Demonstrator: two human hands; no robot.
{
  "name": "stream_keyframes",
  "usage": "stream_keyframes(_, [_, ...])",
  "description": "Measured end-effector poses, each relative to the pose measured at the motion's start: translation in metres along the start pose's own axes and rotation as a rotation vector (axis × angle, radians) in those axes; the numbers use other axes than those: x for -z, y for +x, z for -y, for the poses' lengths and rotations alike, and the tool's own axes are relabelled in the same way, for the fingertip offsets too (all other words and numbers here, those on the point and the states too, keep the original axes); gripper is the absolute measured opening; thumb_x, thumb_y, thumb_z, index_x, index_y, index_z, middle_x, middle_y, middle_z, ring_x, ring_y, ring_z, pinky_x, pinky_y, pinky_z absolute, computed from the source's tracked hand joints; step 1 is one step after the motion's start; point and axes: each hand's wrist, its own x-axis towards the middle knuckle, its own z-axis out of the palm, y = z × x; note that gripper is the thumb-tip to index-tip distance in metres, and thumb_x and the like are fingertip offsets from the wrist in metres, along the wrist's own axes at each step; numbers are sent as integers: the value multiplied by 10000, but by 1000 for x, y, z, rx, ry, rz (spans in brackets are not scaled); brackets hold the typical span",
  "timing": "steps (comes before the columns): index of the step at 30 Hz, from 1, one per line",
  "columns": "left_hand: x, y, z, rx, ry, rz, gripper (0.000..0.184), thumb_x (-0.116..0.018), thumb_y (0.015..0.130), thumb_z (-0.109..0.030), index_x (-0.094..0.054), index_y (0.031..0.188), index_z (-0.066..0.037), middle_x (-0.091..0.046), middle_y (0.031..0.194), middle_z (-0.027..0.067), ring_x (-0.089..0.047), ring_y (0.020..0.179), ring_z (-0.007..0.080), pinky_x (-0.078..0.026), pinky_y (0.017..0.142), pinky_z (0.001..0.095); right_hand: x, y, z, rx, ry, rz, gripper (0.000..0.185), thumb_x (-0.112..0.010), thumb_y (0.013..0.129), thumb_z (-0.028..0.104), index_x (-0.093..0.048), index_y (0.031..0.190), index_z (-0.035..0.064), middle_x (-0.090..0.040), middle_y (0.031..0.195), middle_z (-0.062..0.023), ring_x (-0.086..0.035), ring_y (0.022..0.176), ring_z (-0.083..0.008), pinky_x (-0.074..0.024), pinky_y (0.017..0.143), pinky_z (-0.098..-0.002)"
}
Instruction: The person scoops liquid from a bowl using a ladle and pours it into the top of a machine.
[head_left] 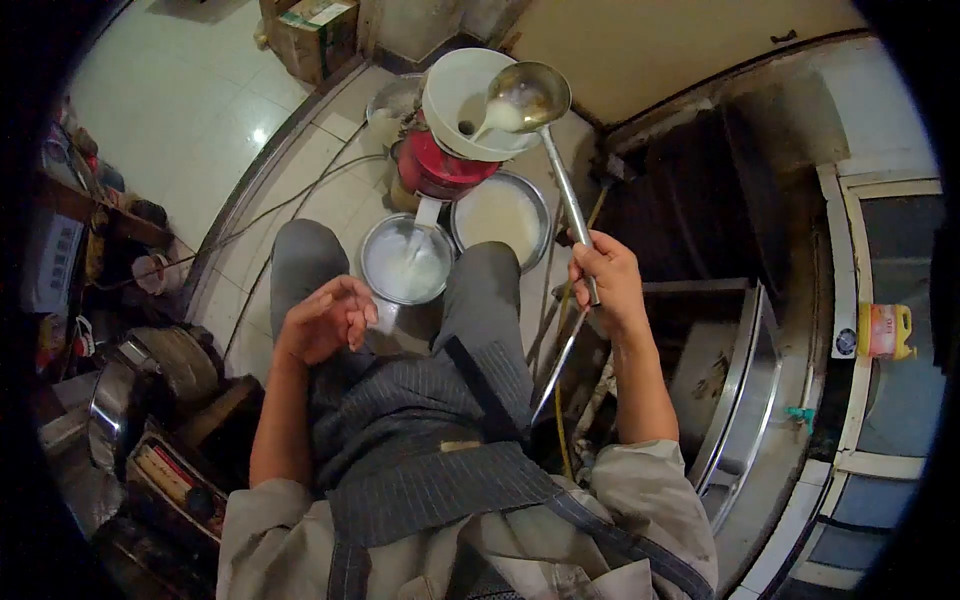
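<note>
My right hand is closed around the handle of a long metal ladle. The ladle's bowl is tilted over a white hopper, and pale liquid runs from it into the hopper. Below the hopper sits a red grinding machine with a pale spout. Under that spout stands a metal bowl with white, frothy liquid. A second metal bowl beside it holds cream-coloured liquid, partly covered by my knee. My left hand hovers above my left thigh, fingers loosely curled but apart, holding nothing.
Another metal pot stands behind the machine. A cable crosses the tiled floor on the left. Cluttered pots lie at lower left, and a cardboard box is at the back. A metal basin and yellow jug are on the right.
</note>
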Motion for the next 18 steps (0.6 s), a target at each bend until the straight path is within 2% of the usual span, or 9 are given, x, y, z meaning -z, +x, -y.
stream_keyframes(3, [4,1,3,-11,-2,-30,530,-621,882,-425,-498,1164,6,-629,982,206,-624,647,214,-532,580,320,1,4,-11,35,-53,-12,187,-612,921,115,-590,1045,-24,-583,687,-57,-499,402,-108,-368,361,-257])
stream_keyframes(5, [5,0,3,-8,-18,-15,534,-619,880,-428,-499,1185,-6,-618,1020,203,-613,707,205,-524,625,325,2,5,-17,58,-88,-18,209,-616,918,109,-587,1072,-30,-585,691,-58,-502,407,-109,-375,366,-260])
stream_keyframes(8, [4,-1,3,13,-40,-64,554,-621,877,-438,-491,1192,-2,-619,1025,204,-609,701,215,-512,620,325,0,2,-25,25,-130,-37,283,-627,911,107,-572,1146,-39,-581,694,-55,-508,423,-104,-396,382,-260])
stream_keyframes(11, [2,-1,1,13,-72,-82,560,-620,876,-439,-483,1199,-4,-618,1034,208,-605,709,224,-499,615,323,3,1,-41,101,-281,-57,398,-656,898,127,-543,1248,-25,-574,711,-32,-515,450,-89,-421,410,-257])
stream_keyframes(14, [0,1,1,6,-59,-34,541,-590,916,-445,-473,1243,-31,-608,1024,173,-581,722,210,-497,591,321,8,-1,-61,205,-313,-91,427,-656,902,126,-529,1284,-15,-575,725,-23,-519,472,-82,-423,422,-253])
stream_keyframes(18, [3,1,1,45,-55,-56,532,-581,925,-439,-472,1248,-32,-595,1048,175,-561,705,195,-482,585,318,18,2,-93,212,-218,-127,463,-646,908,119,-497,1328,-6,-567,721,-19,-517,489,-77,-424,431,-253])
